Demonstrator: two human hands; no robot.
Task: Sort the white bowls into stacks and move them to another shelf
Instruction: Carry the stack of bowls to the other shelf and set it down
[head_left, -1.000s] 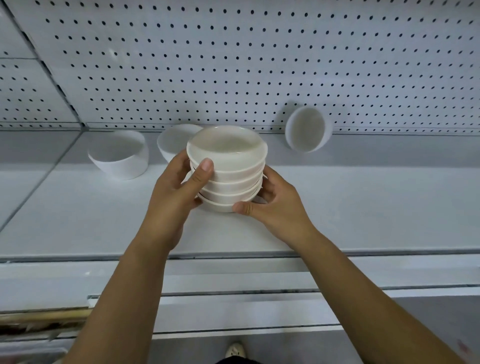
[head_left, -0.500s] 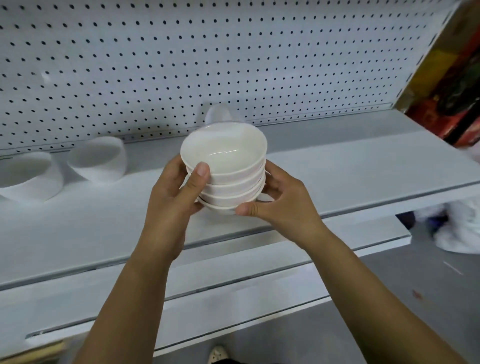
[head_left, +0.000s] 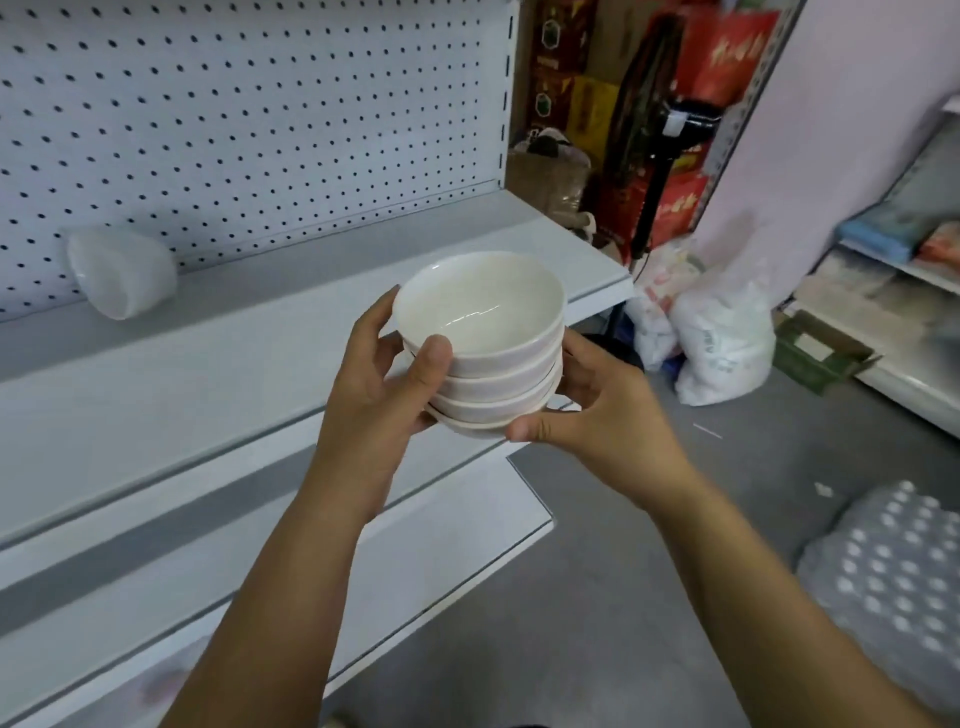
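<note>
Carried rightward since 1 second ago, the stack of 4 white bowls (head_left: 483, 358) is now held near the shelf's (head_left: 208, 374) right end. Left hand (head_left: 384, 395) and right hand (head_left: 597, 410) each keep a curled grip around its sides. 1 lone bowl (head_left: 119, 278) lies tipped against the pegboard.

four nested white bowls (head_left: 480, 343), upright; another bowl (head_left: 120, 275) tipped on shelf (head_left: 208, 374).

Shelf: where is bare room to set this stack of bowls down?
The shelf is bare from the tipped bowl to its right end, in front of the pegboard. Past that end the floor is crowded with bags and boxes.
</note>
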